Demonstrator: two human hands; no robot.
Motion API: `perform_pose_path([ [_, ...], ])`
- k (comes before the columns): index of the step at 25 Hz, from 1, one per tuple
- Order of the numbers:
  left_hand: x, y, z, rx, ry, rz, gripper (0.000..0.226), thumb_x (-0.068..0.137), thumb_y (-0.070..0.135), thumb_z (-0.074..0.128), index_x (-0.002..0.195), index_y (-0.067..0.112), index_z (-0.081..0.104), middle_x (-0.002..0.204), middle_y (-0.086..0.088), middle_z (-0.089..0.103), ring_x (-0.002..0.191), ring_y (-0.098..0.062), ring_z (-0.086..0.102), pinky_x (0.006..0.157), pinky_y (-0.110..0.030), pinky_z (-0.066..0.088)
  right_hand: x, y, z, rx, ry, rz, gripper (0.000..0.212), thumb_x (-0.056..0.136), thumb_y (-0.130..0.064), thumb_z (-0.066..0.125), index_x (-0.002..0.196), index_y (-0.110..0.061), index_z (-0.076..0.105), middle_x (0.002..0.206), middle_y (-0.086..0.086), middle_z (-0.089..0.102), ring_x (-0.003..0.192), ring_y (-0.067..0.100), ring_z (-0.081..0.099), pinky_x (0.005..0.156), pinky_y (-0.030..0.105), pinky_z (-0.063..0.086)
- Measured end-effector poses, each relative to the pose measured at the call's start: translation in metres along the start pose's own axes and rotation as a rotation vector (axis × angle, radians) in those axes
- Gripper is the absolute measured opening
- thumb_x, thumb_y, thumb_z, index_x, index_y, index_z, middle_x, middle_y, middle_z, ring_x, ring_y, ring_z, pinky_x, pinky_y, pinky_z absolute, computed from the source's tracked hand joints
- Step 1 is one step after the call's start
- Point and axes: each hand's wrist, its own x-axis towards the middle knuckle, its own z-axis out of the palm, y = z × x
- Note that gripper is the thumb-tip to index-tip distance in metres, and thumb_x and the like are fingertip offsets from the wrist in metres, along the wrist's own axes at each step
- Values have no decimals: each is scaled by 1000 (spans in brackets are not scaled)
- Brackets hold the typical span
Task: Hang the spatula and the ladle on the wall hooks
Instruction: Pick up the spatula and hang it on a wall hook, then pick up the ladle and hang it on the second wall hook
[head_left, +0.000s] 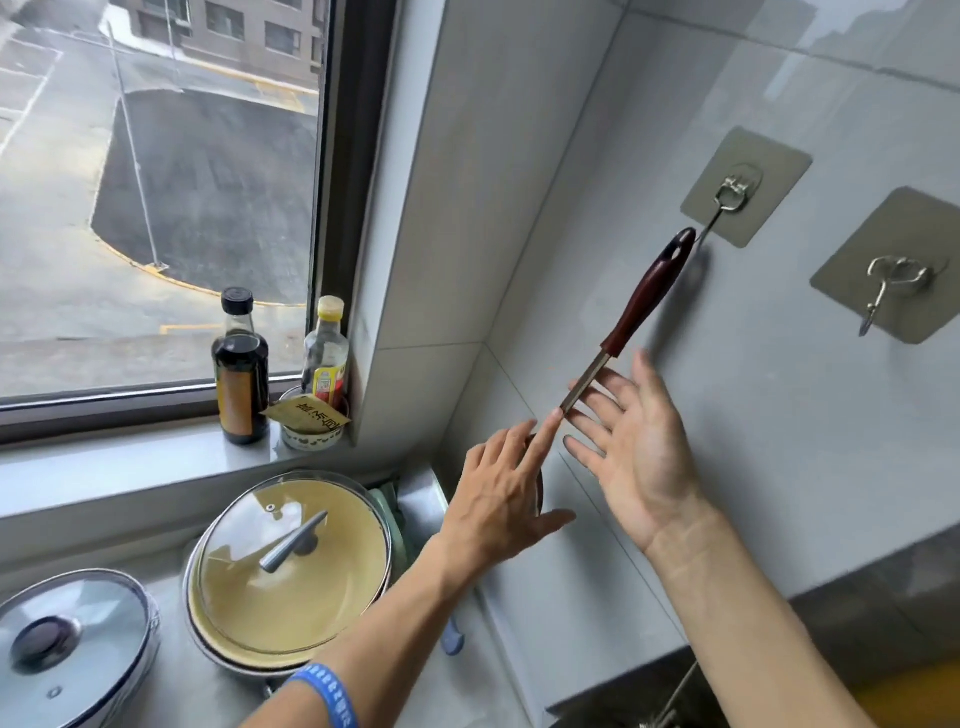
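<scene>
A utensil with a dark red handle (647, 299) and a thin metal shaft hangs slanting from the left wall hook (733, 193), its handle hole on the hook's tip. Its head is hidden behind my left hand (501, 499), so I cannot tell whether it is the spatula or the ladle. That hand is open, and its index fingertip touches the shaft's lower end. Just right of the shaft, my right hand (636, 452) is open, palm up, with fingers spread and holding nothing. The right wall hook (896, 283) is bare.
Two pans with glass lids (291, 566) (72, 644) sit on the counter below the window. A dark sauce bottle (240, 369), a clear bottle (326, 351) and a small bowl (311, 434) stand on the sill. A thin metal piece (670, 712) shows at the bottom edge.
</scene>
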Motion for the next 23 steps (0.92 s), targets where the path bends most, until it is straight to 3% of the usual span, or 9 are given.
perform_pose_path([
  [4,2,3,6,-42,5,42,113,71,72,65,156,32,2,149,-6,40,129,-27,40,106,-43,37,0,3,-10,-62,9,-52,62,91,-64,32,135,-24,49,144,2,52,132,23,46,113,46,27],
  [11,-2,-2,-6,-44,-205,11,111,77,70,64,154,37,-8,165,-5,10,149,-27,10,117,-56,20,5,8,-10,-119,46,-96,64,90,-66,34,139,-26,43,150,6,42,129,20,46,111,43,30],
  [17,-4,2,-15,-22,-251,2,105,81,65,63,155,33,-5,164,-3,12,149,-26,9,118,-61,12,-2,14,-7,-87,109,-136,54,92,-61,36,130,-25,50,145,6,47,132,20,45,103,40,38],
  [23,-57,-1,-46,-32,-306,-78,98,86,63,60,156,33,-2,165,-4,12,149,-25,9,119,-54,9,-39,48,-10,44,120,-121,65,91,-64,33,137,-20,48,143,5,52,130,21,47,105,44,37],
])
